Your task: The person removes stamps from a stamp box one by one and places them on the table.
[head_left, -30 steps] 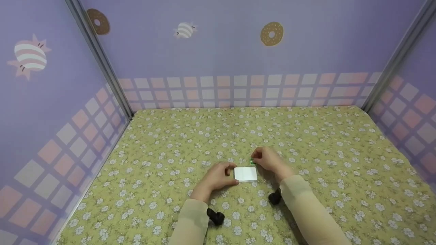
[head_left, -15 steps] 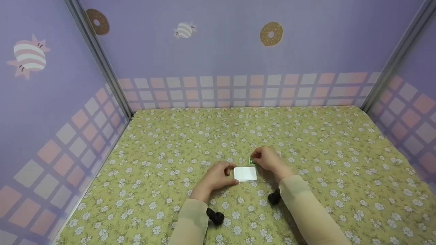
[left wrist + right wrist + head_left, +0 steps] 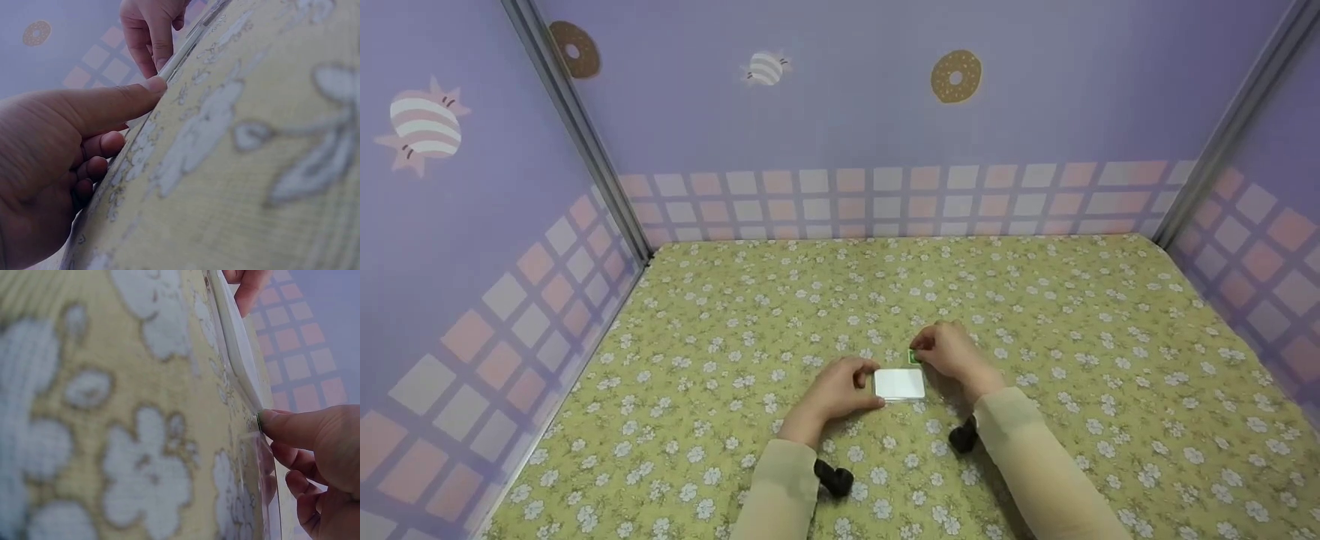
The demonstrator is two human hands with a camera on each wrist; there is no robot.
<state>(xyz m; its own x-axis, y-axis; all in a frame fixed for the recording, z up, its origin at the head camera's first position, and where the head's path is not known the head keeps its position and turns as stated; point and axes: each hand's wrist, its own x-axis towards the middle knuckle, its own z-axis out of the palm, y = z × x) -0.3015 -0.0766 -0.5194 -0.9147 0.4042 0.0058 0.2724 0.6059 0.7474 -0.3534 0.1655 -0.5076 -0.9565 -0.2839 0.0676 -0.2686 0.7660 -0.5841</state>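
Observation:
A flat white rectangular pad [image 3: 898, 383] lies on the flowered cloth, its thin pale edge [image 3: 236, 343] showing in the right wrist view. My left hand [image 3: 838, 386] holds its left end between thumb and fingers, one at the near edge and one at the far edge. The left thumb [image 3: 129, 101] presses right at the edge in the left wrist view. Just beyond the pad's far right corner, my right hand [image 3: 949, 351] pinches a small green tab [image 3: 913, 356] between thumb and forefinger. A clear plastic piece [image 3: 261, 489] lies beside the pad under the right fingers.
Yellow-green flowered cloth [image 3: 780, 300] covers the table. Lilac walls [image 3: 847, 112] with printed tiles and sweets close off the back and both sides. A black wrist mount sits on each sleeve, the left mount [image 3: 835, 478] and the right mount [image 3: 963, 435].

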